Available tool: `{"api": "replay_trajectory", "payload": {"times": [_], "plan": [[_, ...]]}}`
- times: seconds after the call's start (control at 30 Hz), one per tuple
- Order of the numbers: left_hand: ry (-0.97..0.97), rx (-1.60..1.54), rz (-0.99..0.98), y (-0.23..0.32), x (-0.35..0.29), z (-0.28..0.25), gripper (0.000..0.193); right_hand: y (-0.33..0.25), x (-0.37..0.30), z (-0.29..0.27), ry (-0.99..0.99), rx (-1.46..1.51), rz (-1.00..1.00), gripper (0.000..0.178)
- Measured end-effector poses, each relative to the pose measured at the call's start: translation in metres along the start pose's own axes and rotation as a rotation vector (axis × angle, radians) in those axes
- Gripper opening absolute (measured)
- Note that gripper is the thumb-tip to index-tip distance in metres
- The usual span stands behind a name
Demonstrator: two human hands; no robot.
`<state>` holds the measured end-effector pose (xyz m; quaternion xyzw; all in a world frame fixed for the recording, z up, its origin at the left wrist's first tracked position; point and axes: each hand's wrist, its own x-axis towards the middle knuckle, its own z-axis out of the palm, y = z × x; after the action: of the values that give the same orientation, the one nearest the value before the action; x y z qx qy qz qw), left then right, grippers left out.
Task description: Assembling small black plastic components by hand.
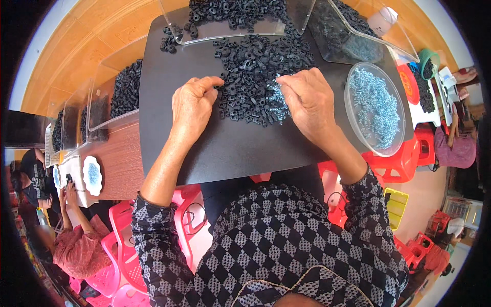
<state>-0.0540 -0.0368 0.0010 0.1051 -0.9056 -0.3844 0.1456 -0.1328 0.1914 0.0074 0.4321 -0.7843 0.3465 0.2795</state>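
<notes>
Small black plastic parts (245, 97) lie in a loose pile on the dark table (169, 66). At the pile's left edge is my left hand (194, 105), its thumb and forefinger pressed together; whatever is between them is too small to make out. My right hand (309, 100) is closed in a pinch at the pile's right side, its fingertips over a scatter of small shiny bluish metal pieces (277, 100). Those pieces look like screws or springs. What the right fingers hold, if anything, is hidden.
A round clear tub (353, 110) of bluish metal pieces stands at the right. Clear bins of black parts, one bin (235, 37) among them, line the far edge and left. Red stools (394, 166) and pink chairs (123, 225) surround the table. Other people work on both sides.
</notes>
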Motion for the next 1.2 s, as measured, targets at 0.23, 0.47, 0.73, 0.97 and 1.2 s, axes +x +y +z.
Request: {"api": "replay_trajectory", "payload": {"times": [0.23,0.47,0.73,0.97,1.2], "plan": [[0.104,0.295,0.236,0.017,0.004,0.011,0.018,-0.006,-0.001,0.001,-0.015,0.03,0.012,0.03],[-0.055,0.507,0.218,0.026,0.018,0.019,0.02,-0.012,-0.001,-0.003,-0.018,0.036,0.025,0.027],[-0.107,0.419,0.196,0.027,0.02,0.017,0.023,-0.015,-0.004,-0.008,-0.041,0.044,0.074,0.024],[-0.028,0.05,0.129,0.038,0.001,0.004,0.022,-0.018,-0.007,-0.008,-0.08,0.054,0.102,0.023],[0.069,-0.449,0.065,0.042,-0.04,-0.001,0.027,-0.038,-0.004,-0.009,-0.102,0.157,0.103,0.021]]}}
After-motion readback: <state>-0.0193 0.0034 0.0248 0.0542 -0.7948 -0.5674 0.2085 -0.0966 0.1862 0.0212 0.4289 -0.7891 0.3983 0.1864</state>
